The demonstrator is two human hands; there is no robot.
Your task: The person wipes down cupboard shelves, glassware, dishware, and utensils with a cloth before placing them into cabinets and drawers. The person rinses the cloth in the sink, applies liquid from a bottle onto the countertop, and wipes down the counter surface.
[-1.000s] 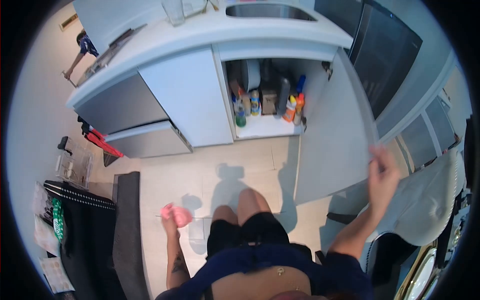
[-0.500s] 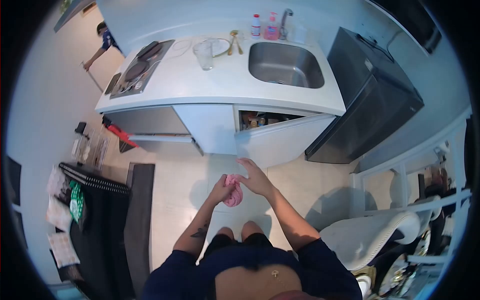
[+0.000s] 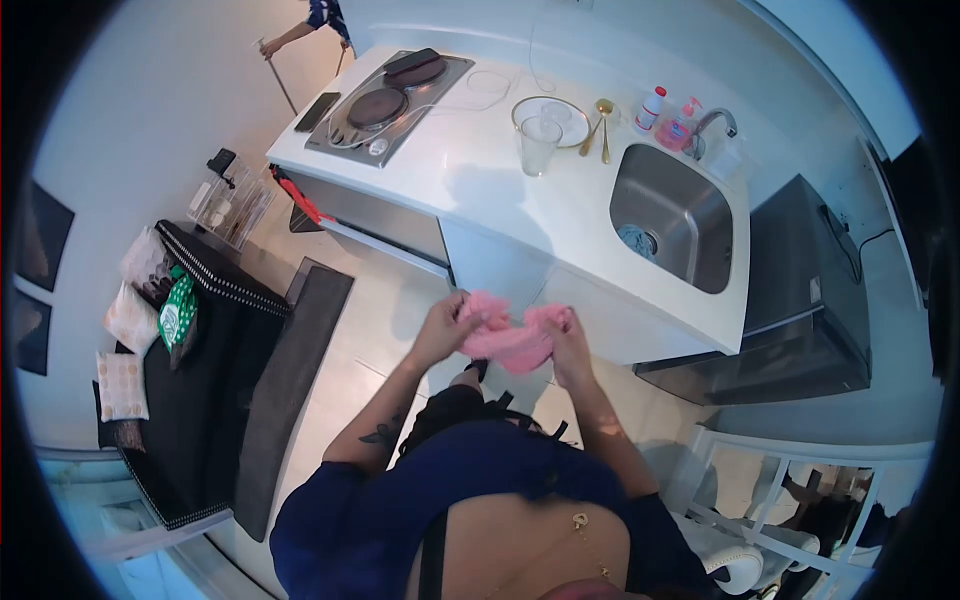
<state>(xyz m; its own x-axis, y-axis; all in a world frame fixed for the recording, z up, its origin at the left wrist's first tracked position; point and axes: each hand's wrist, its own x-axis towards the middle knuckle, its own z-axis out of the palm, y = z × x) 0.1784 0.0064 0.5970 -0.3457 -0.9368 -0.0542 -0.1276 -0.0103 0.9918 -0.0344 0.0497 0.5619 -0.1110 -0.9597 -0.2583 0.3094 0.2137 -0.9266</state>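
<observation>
Left hand [image 3: 438, 332] and right hand [image 3: 572, 350] each pinch a side of the pink cloth [image 3: 512, 346], seemingly so it spreads between them. Cloth held clear of the floor [image 3: 372, 310], near the counter [image 3: 450, 165]

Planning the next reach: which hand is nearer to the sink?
Right. The right hand, holding one side of the pink cloth, is before the counter, toward the sink; the left hand, holding the other side, is farther off, toward the black sofa.

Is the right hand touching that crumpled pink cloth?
Touching. The head view shows the right hand holding one end of the crumpled pink cloth in its fingers.
</observation>
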